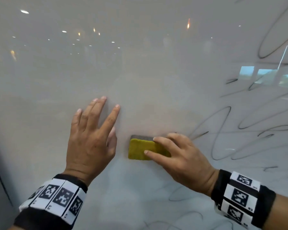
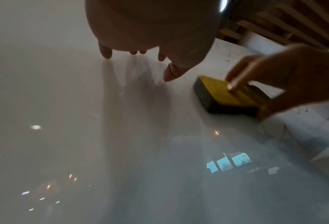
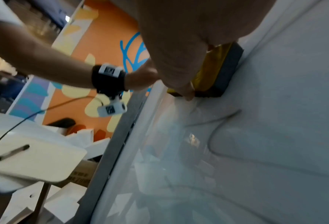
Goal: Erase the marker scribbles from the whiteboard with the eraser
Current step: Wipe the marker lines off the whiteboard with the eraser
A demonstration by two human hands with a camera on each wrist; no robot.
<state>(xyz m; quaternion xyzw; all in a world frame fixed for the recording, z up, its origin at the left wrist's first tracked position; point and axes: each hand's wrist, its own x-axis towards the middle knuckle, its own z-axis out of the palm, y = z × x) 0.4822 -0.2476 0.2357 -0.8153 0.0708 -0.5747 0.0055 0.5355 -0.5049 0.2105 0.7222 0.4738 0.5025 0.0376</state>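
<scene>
Item: rectangular block eraser with a yellow felt back and dark grey wiping pad (image 1: 140, 149), lying flat, pad to the board, low in the middle of the glossy white whiteboard (image 1: 140, 63). Your right hand (image 1: 181, 156) clamps it, fingers curled over the yellow back and, in the right wrist view, thumb tucked at the lower edge. Your left hand (image 1: 91, 135) sits just beside the eraser, apart from it, fingers straight and spread, tips pressed to the board, holding nothing. Black looping marker scribbles (image 1: 239, 130): dense to the right of the eraser, fainter strokes below it; the board to the left and above reads as wiped, with a dull haze. Judged progress: partway, the right side untouched. Risks: a tilted eraser would lift one pad edge and leave streaks; a loaded pad may smear ink into the cleaned area; the braced left palm could smudge the wiped patch; the faint lower strokes are easy to miss under the reflections. Periphery: grey board frame (image 3: 109, 159), black wrist bands with printed marker tags (image 1: 56, 196). Containers: none in view, so no contents to list.
</scene>
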